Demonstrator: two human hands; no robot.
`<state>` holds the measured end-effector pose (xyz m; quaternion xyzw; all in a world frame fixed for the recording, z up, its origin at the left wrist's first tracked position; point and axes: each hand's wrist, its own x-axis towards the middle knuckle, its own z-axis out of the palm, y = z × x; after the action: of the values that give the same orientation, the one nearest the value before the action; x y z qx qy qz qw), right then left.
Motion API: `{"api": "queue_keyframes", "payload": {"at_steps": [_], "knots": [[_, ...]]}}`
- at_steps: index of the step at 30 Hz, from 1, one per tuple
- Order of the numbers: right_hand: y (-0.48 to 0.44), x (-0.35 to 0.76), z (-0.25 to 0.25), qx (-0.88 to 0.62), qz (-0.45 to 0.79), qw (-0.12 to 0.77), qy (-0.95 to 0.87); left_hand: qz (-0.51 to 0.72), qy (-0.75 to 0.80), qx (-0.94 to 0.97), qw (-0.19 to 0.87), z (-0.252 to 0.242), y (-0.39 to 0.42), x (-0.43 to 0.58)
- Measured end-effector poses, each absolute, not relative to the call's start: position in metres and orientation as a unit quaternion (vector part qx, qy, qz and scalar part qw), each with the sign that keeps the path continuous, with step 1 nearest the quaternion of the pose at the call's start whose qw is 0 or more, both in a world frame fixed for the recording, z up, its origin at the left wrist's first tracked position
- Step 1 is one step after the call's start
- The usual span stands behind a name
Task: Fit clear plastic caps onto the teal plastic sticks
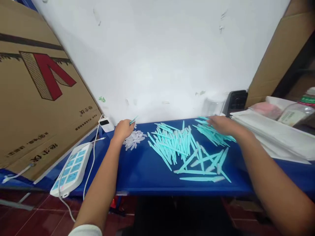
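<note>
Blue table (pixel 137 173): a smooth, deep blue top against a white wall, carrying all the sticks and the caps.
Central heap (pixel 172 142): slender turquoise sticks, flat-looking and tapered, packed densely mid-table; most slant side by side, a few lie across the others, and many show a pale, whitish end.
Loose sticks (pixel 199 179): nearer the table's front edge, just right of the heap, crossing at odd angles; each pairs a bright turquoise shaft with a thicker, greyish-white, cloudy end.
Right pile (pixel 214 133): thin turquoise sticks, a shade deeper in colour, roughly parallel and fanned beneath the right hand.
Right hand (pixel 219 123): fingers down at the far part of that pile; blur hides whether they grip a stick, so I cannot tell.
Caps (pixel 134 139): small, whitish, translucent pieces in a low mound, left of the central heap.
Left hand (pixel 124 129): just beside the mound, fingers closed on one stick.
Held stick (pixel 134 119): narrow, turquoise, its pointed tip poking out beyond the fingers.
</note>
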<state>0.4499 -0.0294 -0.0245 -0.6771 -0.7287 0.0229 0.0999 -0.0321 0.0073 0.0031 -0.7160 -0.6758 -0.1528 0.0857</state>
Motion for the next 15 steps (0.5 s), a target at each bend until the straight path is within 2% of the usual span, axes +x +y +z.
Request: {"api": "queue_keyframes", "payload": {"at_steps": [2, 5, 7, 10, 13, 15], "knots": [[-0.028, 0.466, -0.026, -0.727, 0.026, 0.056, -0.684, -0.077, -0.701, -0.704, 0.083, 0.000, 0.007, -0.035], [-0.031, 0.475, -0.024, -0.758, 0.017, 0.026, -0.652, -0.030, -0.715, -0.694, 0.077, -0.002, 0.004, -0.033], [-0.034, 0.471, -0.020, -0.758, -0.026, 0.041, -0.650, -0.031, -0.715, -0.694, 0.087, -0.001, 0.001, -0.030], [-0.038, 0.450, -0.014, -0.742, -0.057, 0.113, -0.659, -0.085, -0.695, -0.703, 0.124, 0.002, -0.004, -0.019], [-0.041, 0.416, -0.018, -0.720, 0.041, 0.163, -0.673, -0.152, -0.647, -0.735, 0.135, 0.000, -0.012, 0.001], [-0.042, 0.392, -0.027, -0.699, 0.116, 0.144, -0.690, -0.169, -0.618, -0.758, 0.121, -0.004, -0.018, 0.017]]}}
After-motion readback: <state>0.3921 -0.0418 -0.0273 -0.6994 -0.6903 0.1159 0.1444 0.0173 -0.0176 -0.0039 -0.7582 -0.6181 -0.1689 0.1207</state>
